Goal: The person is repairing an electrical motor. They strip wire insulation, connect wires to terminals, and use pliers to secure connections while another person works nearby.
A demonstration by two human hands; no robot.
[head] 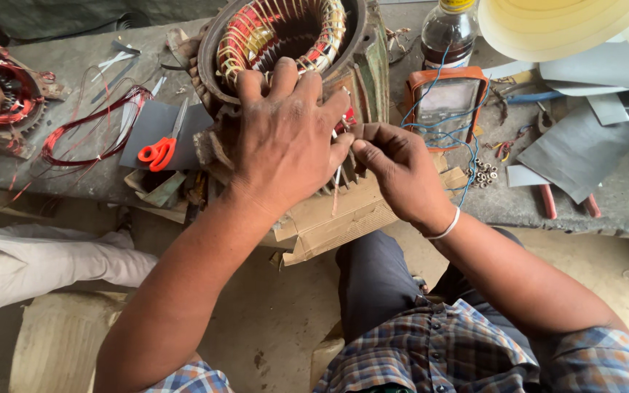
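- The stator (285,44), a heavy motor shell with red and yellow windings, sits tipped on cardboard (336,218) at the desk (620,204) edge.
- The left hand (285,138) lies spread over its rim, fingers curled, pressing down; if that hold eases, the shell could likely roll off the cardboard.
- The right hand (394,171) pinches a thin wire (337,182) beside the left; a hard tug might snap it or nick its coating.
- A meter (445,102) with blue leads and a bottle (449,33) stand near; a slip could knock them.
- Scissors (161,149) lie well apart to the left.
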